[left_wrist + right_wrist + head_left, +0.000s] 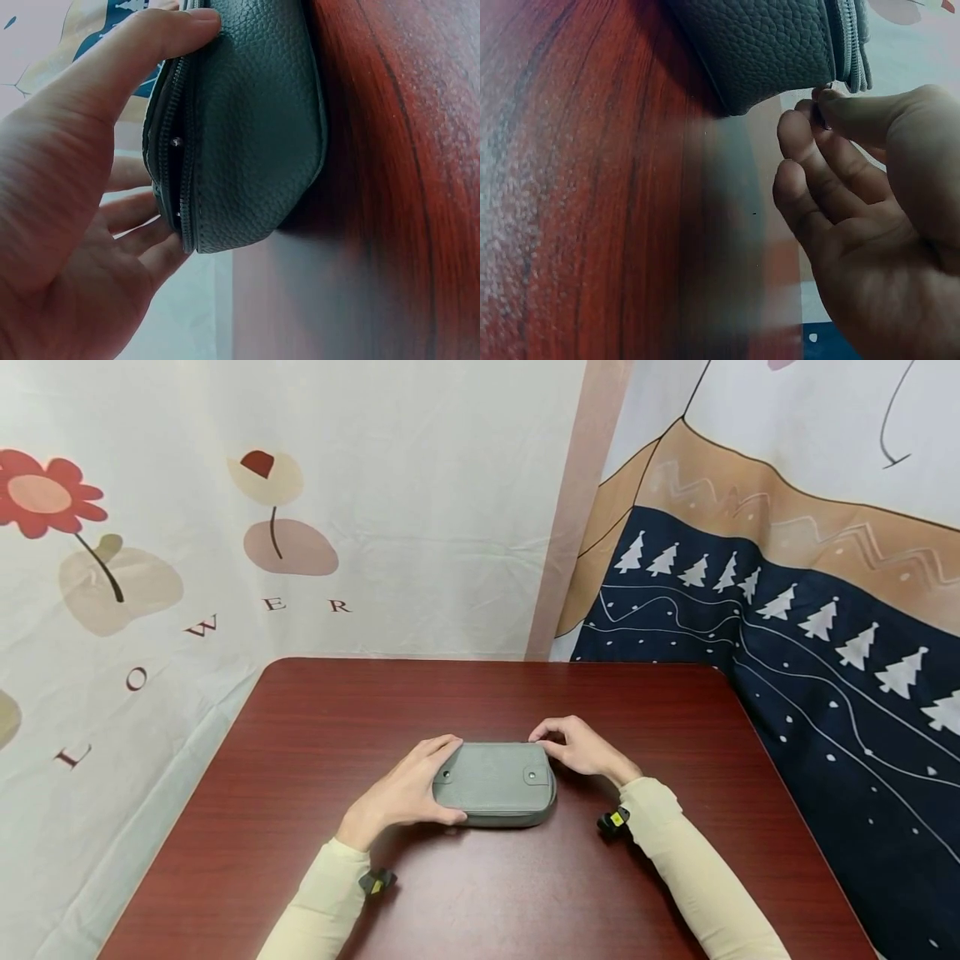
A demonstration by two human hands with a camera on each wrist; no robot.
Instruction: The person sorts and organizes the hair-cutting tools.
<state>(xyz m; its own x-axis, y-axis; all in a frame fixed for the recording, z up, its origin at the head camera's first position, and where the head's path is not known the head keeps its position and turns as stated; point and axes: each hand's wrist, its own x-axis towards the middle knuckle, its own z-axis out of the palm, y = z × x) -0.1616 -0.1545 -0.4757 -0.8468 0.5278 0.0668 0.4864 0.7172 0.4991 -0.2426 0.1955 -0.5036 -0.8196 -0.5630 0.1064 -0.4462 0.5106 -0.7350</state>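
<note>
A grey-green pebbled-leather zip pouch (491, 781) lies flat on the table. My left hand (408, 785) grips its left end, thumb on the near side and fingers on the far side. At that end the zipper (185, 150) gapes, its two rows of teeth apart. By the pouch's far right corner, my right hand (581, 747) pinches a small dark zipper pull (822, 116) between thumb and forefinger. The teeth (849, 45) run along the edge just above it. What the pouch holds is hidden.
The dark red wood-grain table (480, 693) extends around the pouch on all sides. Behind it hangs a pale curtain with printed flowers (450, 527), and on the right a navy and tan cloth with white trees (825, 693).
</note>
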